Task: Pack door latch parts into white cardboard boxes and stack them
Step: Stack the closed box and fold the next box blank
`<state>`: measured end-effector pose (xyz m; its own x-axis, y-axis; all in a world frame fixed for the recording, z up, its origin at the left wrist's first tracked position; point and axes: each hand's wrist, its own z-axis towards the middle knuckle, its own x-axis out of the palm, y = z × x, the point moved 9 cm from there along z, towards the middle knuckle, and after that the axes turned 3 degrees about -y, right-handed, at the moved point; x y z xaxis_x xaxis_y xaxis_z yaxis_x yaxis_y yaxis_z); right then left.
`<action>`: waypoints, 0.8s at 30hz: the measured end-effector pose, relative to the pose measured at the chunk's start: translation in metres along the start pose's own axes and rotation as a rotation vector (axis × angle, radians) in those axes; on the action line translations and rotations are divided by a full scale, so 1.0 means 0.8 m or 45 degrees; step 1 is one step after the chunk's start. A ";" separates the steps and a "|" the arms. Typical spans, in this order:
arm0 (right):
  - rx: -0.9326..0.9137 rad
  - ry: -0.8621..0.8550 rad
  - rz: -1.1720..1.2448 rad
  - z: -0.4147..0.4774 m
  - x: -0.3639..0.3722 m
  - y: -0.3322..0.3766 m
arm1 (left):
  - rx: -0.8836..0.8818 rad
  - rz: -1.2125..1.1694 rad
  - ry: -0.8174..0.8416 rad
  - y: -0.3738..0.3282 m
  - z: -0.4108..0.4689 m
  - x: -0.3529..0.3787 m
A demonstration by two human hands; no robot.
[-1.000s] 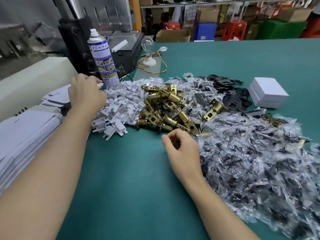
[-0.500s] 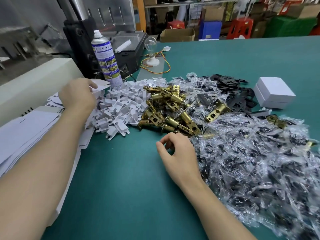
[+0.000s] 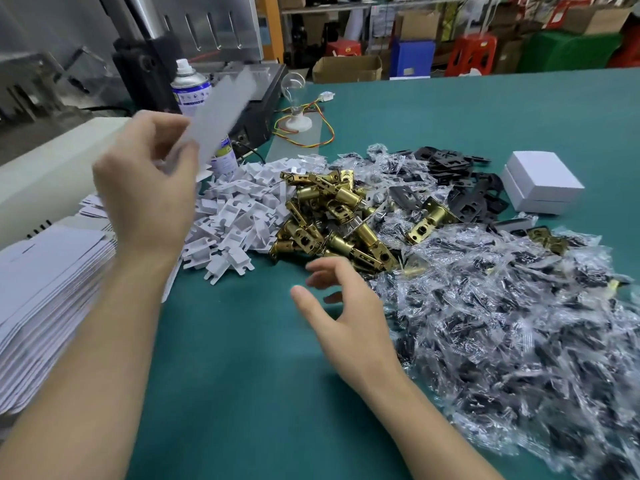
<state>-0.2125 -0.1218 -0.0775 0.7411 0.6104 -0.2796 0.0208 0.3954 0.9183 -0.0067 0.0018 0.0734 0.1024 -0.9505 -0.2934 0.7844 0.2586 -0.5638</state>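
Our left hand pinches the lower end of a flat box blank between thumb and curled fingers; blur hides the exact contact. The blank is lifted off the table. Its long axis slants from the hand up and to the right, and its free end points toward the spray can, partly covering it. The back of this hand faces us, with the forearm rising from the lower left.

Our right hand holds nothing. Its fingers are spread and loosely bent, the thumb juts left, and the palm is turned toward the left. It hovers just over the green table, near the front edge of the brass latches.

To the left of the latches lies a heap of white inserts. Further left, by our left forearm, is a stack of flat blanks. To the right, clear bags of dark parts spread across the table. Beyond them are black plates and a closed white box standing apart from the heaps.
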 end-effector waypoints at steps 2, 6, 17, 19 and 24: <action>0.003 -0.057 0.199 0.004 -0.009 0.006 | -0.177 -0.525 0.214 -0.029 -0.043 0.022; 0.114 -0.200 0.703 0.012 -0.038 -0.001 | -0.608 -1.017 0.661 -0.043 -0.144 0.084; 0.418 -0.072 0.786 0.000 -0.019 -0.027 | -1.070 -1.312 0.856 0.001 -0.209 0.093; 0.509 0.008 0.827 -0.006 -0.004 -0.029 | -1.062 -1.368 0.974 -0.011 -0.214 0.096; 0.647 0.176 0.818 -0.016 0.018 -0.035 | -1.050 -1.261 1.021 -0.014 -0.222 0.105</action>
<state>-0.2108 -0.1150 -0.1109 0.6235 0.7034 0.3413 -0.0536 -0.3970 0.9163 -0.1153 -0.0505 -0.0820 -0.8075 -0.5220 0.2748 -0.2437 -0.1291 -0.9612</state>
